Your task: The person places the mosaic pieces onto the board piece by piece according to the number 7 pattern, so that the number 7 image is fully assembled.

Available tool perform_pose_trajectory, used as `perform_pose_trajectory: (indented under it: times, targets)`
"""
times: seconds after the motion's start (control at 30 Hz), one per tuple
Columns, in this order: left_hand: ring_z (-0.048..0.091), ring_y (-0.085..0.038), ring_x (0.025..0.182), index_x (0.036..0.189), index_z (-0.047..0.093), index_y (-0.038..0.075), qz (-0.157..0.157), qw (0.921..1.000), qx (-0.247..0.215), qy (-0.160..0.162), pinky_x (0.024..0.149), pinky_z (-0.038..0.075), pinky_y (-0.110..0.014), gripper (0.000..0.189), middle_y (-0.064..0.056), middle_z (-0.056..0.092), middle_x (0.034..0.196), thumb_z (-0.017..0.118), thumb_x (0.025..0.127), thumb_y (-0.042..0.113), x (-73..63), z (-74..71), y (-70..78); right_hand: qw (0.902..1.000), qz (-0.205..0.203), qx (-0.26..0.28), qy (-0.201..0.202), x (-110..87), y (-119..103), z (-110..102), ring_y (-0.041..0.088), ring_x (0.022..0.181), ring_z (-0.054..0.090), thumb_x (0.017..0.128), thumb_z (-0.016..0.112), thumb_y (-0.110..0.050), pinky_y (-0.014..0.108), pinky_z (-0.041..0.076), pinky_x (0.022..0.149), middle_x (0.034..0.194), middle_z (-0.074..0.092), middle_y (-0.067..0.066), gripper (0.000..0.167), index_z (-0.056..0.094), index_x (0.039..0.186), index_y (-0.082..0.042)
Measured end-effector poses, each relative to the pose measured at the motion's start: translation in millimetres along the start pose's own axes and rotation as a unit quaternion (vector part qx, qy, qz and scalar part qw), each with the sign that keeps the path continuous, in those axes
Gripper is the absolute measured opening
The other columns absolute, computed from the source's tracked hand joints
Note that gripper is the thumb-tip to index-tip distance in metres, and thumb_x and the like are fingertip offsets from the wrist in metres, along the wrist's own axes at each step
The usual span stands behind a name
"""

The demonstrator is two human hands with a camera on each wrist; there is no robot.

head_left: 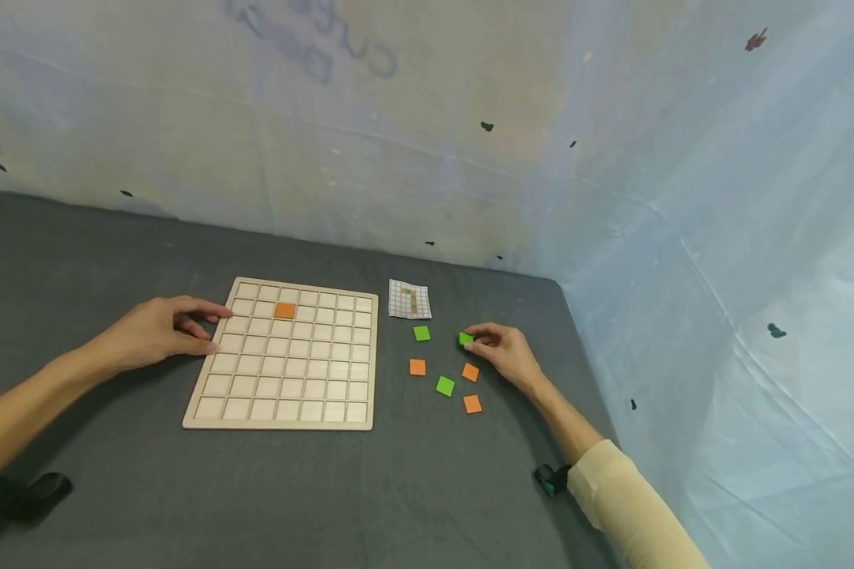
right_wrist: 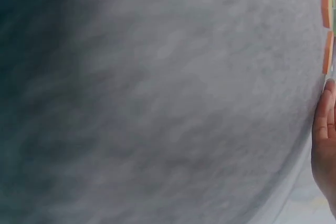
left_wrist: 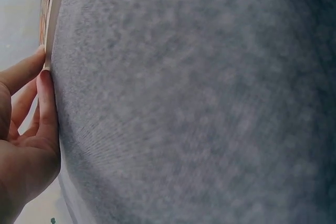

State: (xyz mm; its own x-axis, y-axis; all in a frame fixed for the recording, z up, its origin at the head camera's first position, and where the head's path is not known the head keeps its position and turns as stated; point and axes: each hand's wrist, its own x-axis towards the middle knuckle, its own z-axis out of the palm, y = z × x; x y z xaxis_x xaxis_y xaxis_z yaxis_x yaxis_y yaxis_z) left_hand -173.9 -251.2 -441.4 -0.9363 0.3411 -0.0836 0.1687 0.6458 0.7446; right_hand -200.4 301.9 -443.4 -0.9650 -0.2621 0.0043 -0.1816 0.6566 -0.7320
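Note:
My right hand [head_left: 505,355] pinches a green square tile [head_left: 466,339] between thumb and fingertips, close over the dark table. In the right wrist view only part of that hand [right_wrist: 325,145] shows, at the right edge. At the left side of a pale wooden grid board [head_left: 279,425], my left hand [head_left: 153,332] touches the rim with the tips of its thumb and fingers. The left wrist view shows those fingertips right at the board's edge [left_wrist: 51,30]. A single orange tile [head_left: 285,310] lies in a cell near the board's far side.
Between board and right hand lie two green tiles [head_left: 422,333] and three orange tiles [head_left: 417,367]. A small printed grid card [head_left: 409,299] with a coloured pattern lies beyond them. Pale sheeting [head_left: 413,158] rises behind and right of the grey table [head_left: 256,498].

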Motion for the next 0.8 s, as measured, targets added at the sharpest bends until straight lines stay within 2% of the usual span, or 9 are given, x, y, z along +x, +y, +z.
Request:
perform_pose_trajectory:
  times: [0.13,0.3,0.67,0.8]
  targets:
    - [0.063,-0.003,0.086,0.136,0.060,0.010,-0.007,0.9999,-0.001,-0.010,0.069,0.046,-0.024,0.060,-0.006,0.067,0.109,0.082,0.084,0.027,1.2,-2.9,0.3,0.9998,-0.001,0.012,0.014,5.4,-6.6,1.4,0.016,0.085,0.068,0.091,0.075,-0.022,0.030,0.054,0.072,0.100,0.072,0.002,0.026,0.073,0.116,-0.016]
    - [0.064,-0.001,0.090,0.136,0.060,0.007,-0.009,0.9997,-0.006,-0.024,0.069,0.051,-0.026,0.058,-0.009,0.067,0.114,0.081,0.085,0.026,1.5,-5.7,2.9,0.9991,-0.010,0.031,0.026,13.8,-21.4,3.8,0.017,0.086,0.068,0.090,0.076,-0.020,0.032,0.055,0.072,0.101,0.071,0.003,0.025,0.073,0.114,-0.015]
    - [0.064,-0.002,0.092,0.136,0.059,0.007,-0.022,0.9992,-0.017,-0.027,0.074,0.053,-0.025,0.058,-0.007,0.069,0.113,0.080,0.086,0.027,0.5,-7.0,3.0,0.9980,-0.059,0.011,0.018,39.8,-55.7,21.3,0.014,0.087,0.068,0.089,0.077,-0.017,0.030,0.056,0.074,0.104,0.071,0.003,0.025,0.074,0.113,-0.013]
    - [0.064,-0.001,0.093,0.135,0.061,0.008,-0.021,0.9993,-0.018,-0.027,0.075,0.052,-0.024,0.055,-0.007,0.070,0.113,0.079,0.087,0.026,1.5,-7.4,3.3,0.9973,-0.071,0.016,0.011,44.4,-76.1,28.8,0.014,0.088,0.068,0.088,0.077,-0.014,0.028,0.056,0.076,0.104,0.071,0.005,0.027,0.073,0.114,-0.009]
